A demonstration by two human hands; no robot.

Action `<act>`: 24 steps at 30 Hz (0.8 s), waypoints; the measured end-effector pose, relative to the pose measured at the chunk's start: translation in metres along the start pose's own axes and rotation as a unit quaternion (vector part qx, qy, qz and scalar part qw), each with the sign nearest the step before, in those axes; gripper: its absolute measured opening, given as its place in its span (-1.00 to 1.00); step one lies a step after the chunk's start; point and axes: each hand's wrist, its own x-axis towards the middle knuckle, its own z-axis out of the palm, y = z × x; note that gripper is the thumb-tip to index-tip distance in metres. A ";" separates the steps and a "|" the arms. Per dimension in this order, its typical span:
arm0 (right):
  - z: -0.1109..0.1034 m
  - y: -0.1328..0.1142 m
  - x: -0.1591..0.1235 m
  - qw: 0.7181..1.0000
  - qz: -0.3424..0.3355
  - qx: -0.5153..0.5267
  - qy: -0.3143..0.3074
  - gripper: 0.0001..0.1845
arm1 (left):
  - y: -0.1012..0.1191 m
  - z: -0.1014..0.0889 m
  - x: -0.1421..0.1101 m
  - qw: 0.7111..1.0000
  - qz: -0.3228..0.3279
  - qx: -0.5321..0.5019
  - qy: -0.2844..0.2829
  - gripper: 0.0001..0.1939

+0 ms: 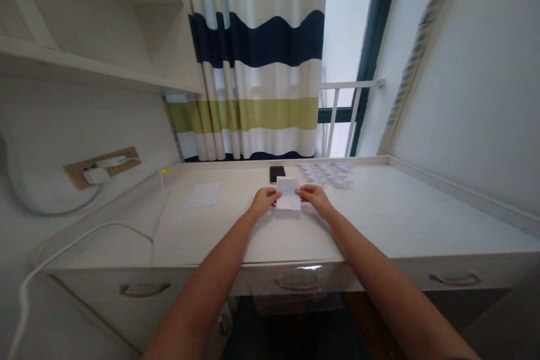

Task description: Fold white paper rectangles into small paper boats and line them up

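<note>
A small white sheet of paper (pixel 288 194) is held up just over the desk, between both hands. My left hand (pixel 265 200) pinches its left edge between thumb and fingers. On the opposite edge, my right hand (pixel 313 197) has the same kind of pinch. Behind the sheet lies a dark phone (pixel 277 173), its near end close to the paper's top. Several folded white paper pieces (pixel 331 174) sit in rows to the right of the phone. Off to the left is a flat stack of white paper (pixel 204 194).
The white desk (pixel 413 214) has a raised rim at the back and drawers with handles (pixel 144 290) below. White cables (pixel 88 230) run at the left from plugs in a wall socket (pixel 101 167). A striped curtain (pixel 274 84) hangs behind, and shelves (pixel 105 67) overhang the left side.
</note>
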 end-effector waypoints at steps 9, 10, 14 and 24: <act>-0.002 0.001 0.002 0.999 -0.017 0.013 0.027 -0.71 | -0.001 0.000 0.000 1.000 -0.015 0.000 -0.012 -0.77; -0.002 0.001 0.002 0.999 -0.021 0.016 0.029 -0.71 | -0.001 0.000 0.000 1.000 -0.016 0.001 -0.013 -0.77; -0.003 0.001 0.003 0.998 -0.029 0.010 0.046 -0.72 | -0.001 0.001 -0.001 1.000 -0.014 0.005 -0.026 -0.77; -0.002 -0.003 0.003 0.996 -0.045 0.033 0.065 -0.70 | 0.000 0.001 -0.002 0.999 -0.012 0.017 -0.044 -0.73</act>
